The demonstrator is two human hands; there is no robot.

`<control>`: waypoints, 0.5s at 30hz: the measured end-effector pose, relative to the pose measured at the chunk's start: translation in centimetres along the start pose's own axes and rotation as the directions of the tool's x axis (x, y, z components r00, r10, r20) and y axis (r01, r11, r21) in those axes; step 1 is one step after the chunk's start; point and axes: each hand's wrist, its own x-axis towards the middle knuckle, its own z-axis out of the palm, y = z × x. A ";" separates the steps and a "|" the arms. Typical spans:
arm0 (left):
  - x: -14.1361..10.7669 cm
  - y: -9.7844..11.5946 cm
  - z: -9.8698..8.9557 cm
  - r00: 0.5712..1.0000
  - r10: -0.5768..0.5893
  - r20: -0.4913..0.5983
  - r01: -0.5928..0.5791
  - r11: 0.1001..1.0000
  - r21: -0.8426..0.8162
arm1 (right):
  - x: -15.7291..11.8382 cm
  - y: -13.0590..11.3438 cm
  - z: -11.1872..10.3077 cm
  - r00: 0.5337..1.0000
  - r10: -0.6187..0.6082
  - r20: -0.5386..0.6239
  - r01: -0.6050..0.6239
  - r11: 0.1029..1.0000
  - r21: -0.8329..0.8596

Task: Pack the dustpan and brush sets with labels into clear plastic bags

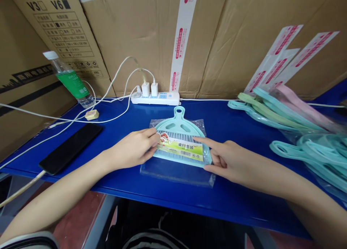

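Note:
A light-blue dustpan (173, 126) lies flat on the blue table, with a grey-bristled brush (181, 136) set in its pan. Across the brush runs a green and white label card (187, 149). Clear plastic bag (179, 173) film surrounds the set and spreads past its front edge. My left hand (138, 146) is closed at the left edge, its fingertips pinched on the bagged set beside the label's end. My right hand (227, 156) rests at the right edge, index finger stretched onto the brush, thumb apart near the lower corner, other fingers curled.
More bagged dustpans (311, 151) in blue, green and pink are piled on the right. At the back stands a power strip (157, 98) with chargers and white cables. A black phone (70, 147), a small yellowish block (91, 114) and a green-labelled bottle (72, 83) are left. Cardboard boxes (141, 39) wall the back.

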 end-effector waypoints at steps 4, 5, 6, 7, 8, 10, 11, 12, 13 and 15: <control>-0.1 0.0 -0.1 1.000 0.003 0.011 -0.004 0.998 0.058 | 0.1 -0.6 -0.2 0.999 0.036 0.001 -0.036 0.991 -0.130; -0.2 0.0 -0.2 1.000 0.002 0.016 -0.003 0.998 0.060 | 0.1 -0.7 -0.2 0.999 0.040 -0.018 -0.042 0.984 -0.173; -0.2 0.1 -0.3 1.000 -0.001 0.023 -0.001 0.999 0.054 | 0.2 -0.9 -0.1 0.998 0.038 -0.048 -0.047 0.976 -0.215; -0.3 0.1 -0.3 1.000 -0.001 0.027 0.000 0.999 0.046 | 0.3 -1.0 0.0 0.996 0.032 -0.084 -0.052 0.966 -0.252; -0.3 0.1 -0.4 1.000 0.001 0.029 -0.002 0.999 0.039 | 0.4 -1.1 0.1 0.993 0.023 -0.116 -0.055 0.958 -0.282; -0.3 0.1 -0.4 1.000 0.016 0.027 -0.016 0.999 0.033 | 0.6 -1.3 0.4 0.989 -0.002 -0.150 -0.046 0.949 -0.313; -0.3 0.1 -0.4 0.999 0.023 0.023 -0.024 0.999 0.033 | 0.6 -1.3 0.5 0.988 -0.017 -0.151 -0.033 0.948 -0.318; -0.3 0.1 -0.4 0.999 0.030 0.018 -0.030 0.999 0.033 | 0.7 -1.4 0.6 0.989 -0.030 -0.146 -0.018 0.949 -0.315; -0.3 0.0 -0.4 0.999 0.033 0.013 -0.033 0.999 0.030 | 0.7 -1.4 0.6 0.990 -0.040 -0.135 -0.003 0.952 -0.306; -0.3 0.0 -0.3 1.000 0.027 0.015 -0.027 0.999 0.021 | 0.7 -1.4 0.6 0.994 -0.039 -0.106 0.007 0.959 -0.285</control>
